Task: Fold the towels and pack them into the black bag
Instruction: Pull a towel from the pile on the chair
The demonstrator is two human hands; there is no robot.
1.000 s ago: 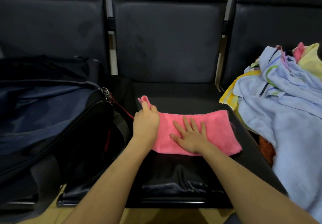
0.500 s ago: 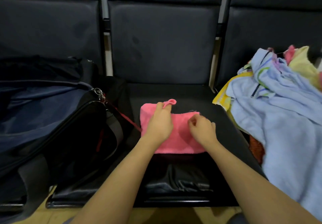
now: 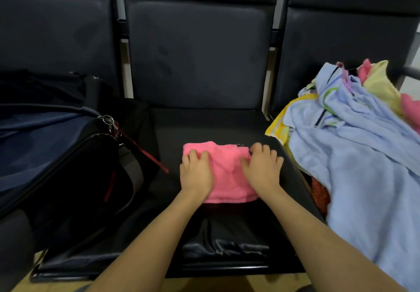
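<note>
pink towel [image 3: 229,173] lies folded into a compact pad on the middle seat [image 3: 204,128] of a row of 3 dark padded chairs, near the front half of the cushion, within easy reach of both arms. left hand [image 3: 196,173] rests on its left part and right hand [image 3: 261,169] on its right edge, fingers bent over the cloth and pressing down. neither grip looks clamped on the fabric; both seem to lie on top with curled fingers, likely to flatten the layers and set the crease so the pad keeps its shape. whether any fingertip is tucked under an edge i cannot tell.

black bag [image 3: 68,166] sits just to the left, on the neighbouring seat, its mouth open and turned toward the towel, a red strap [image 3: 145,155] trailing from its zipper toward the cushion. that placing makes the carry short: the pad only has to go sideways.

on the right seat a loose heap of towels [image 3: 354,146] waits, light blue on top, yellow and pink showing beneath, well apart from the bag. the layout reads as a line: unfolded stock right, folding spot centre, bag left. by my judgement the pink piece is close to ready for packing.
</note>
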